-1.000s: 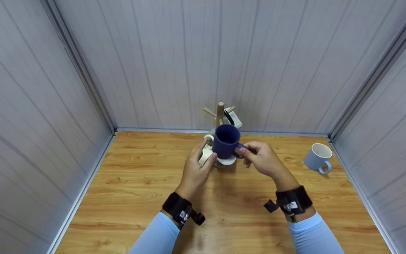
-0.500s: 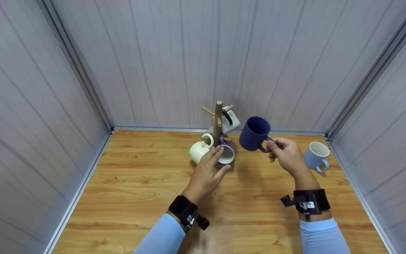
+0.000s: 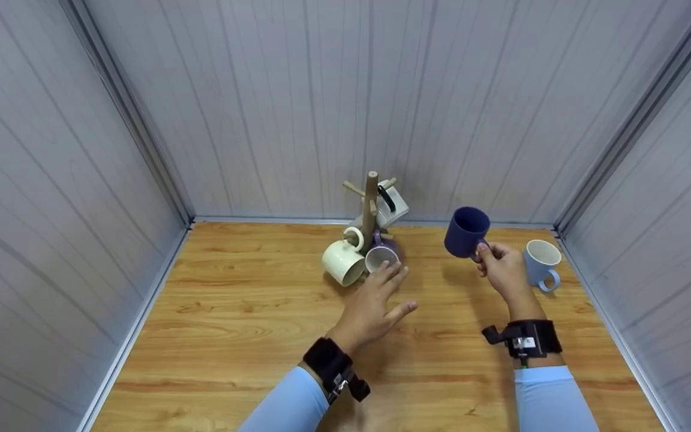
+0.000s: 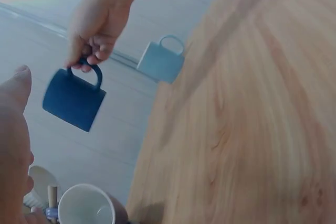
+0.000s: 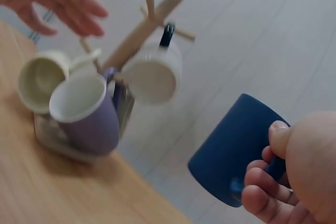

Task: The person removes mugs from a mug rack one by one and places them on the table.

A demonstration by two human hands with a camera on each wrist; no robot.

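Four mugs show around one landmark, the wooden mug tree with pegs (image 3: 371, 204), which stands at the back of the wooden bench (image 3: 249, 336). The right hand (image 3: 504, 268) pinches the handle of the dark blue ceramic mug (image 3: 466, 231) with curled fingers and holds it in the air to the right of the tree, clear of the pegs and tilted with its mouth toward the camera; no content is visible inside. The left hand (image 3: 375, 303) hovers just in front of the tree, fingers spread and relaxed, holding nothing. On the tree hang a cream mug (image 3: 342, 262), a purple mug with white inside (image 3: 381, 257) and a white mug (image 3: 394, 207), all tipped and looking empty. A pale blue mug (image 3: 540, 264) stands on the bench further right of the tree, empty as far as I can see. I judge the step is carrying the blue mug between tree and bench; setting it down would call for turning it upright beside the pale blue one.
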